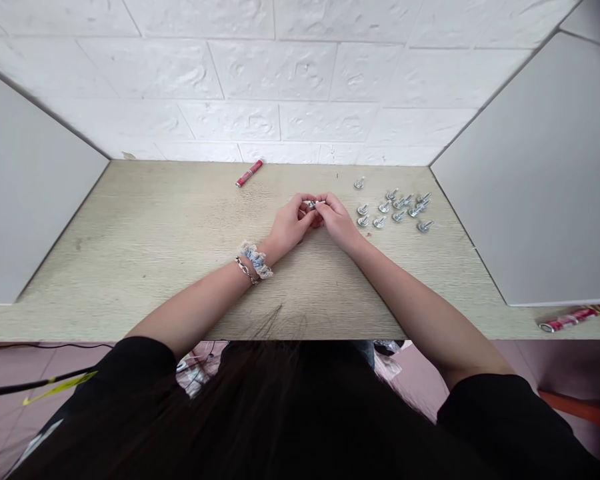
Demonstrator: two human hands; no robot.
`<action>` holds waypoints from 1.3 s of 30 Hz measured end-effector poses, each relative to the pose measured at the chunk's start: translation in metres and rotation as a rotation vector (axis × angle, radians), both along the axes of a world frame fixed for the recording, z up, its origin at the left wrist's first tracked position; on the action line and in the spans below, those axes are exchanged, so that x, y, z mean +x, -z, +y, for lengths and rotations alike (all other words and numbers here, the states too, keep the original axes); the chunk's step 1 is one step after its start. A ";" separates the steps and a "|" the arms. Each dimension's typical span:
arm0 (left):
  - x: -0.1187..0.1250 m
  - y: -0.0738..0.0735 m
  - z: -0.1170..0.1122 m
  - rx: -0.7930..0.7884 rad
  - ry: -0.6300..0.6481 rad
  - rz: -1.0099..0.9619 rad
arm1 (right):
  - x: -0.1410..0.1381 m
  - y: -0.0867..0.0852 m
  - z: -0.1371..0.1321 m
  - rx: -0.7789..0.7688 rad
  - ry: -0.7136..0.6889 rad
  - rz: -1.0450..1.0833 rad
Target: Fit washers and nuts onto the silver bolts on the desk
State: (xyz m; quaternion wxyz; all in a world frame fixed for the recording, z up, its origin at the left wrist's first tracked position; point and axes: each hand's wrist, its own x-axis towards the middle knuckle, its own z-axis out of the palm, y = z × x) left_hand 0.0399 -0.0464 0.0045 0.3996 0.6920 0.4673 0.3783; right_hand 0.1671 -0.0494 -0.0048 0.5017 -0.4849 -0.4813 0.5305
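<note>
Over the middle of the table, my left hand (289, 225) and my right hand (338, 221) meet with their fingertips together. Pinched between them is a small silvery bolt (312, 205), mostly covered by the fingers. Both hands are closed on it, and its far end is too small to make out. Right of my right hand, several silver bolts with washers (384, 207) stand scattered on their heads, shanks pointing up. One lone bolt (359, 183) sits farther back, nearer the wall.
A red tube (249, 173) lies near the wall on the pale wooden table (180, 200). White panels rise at the left (30, 193) and right (535, 180). Another red tube (567, 320) lies at the right front edge. A white brick-pattern wall (275, 73) bounds the back.
</note>
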 end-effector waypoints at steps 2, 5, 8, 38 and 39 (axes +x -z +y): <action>0.000 -0.001 0.000 0.000 -0.003 0.002 | -0.001 -0.001 -0.001 -0.005 0.005 -0.001; 0.000 -0.002 0.000 -0.005 -0.007 -0.002 | -0.001 -0.003 -0.002 -0.016 0.014 -0.012; 0.000 -0.003 -0.001 -0.015 -0.016 0.002 | -0.001 -0.004 -0.002 -0.022 0.017 -0.024; 0.000 -0.002 -0.001 0.042 0.030 0.052 | 0.001 -0.003 -0.002 -0.027 0.007 -0.077; 0.000 -0.002 -0.001 0.036 0.041 0.057 | 0.001 -0.003 -0.002 -0.034 0.009 -0.091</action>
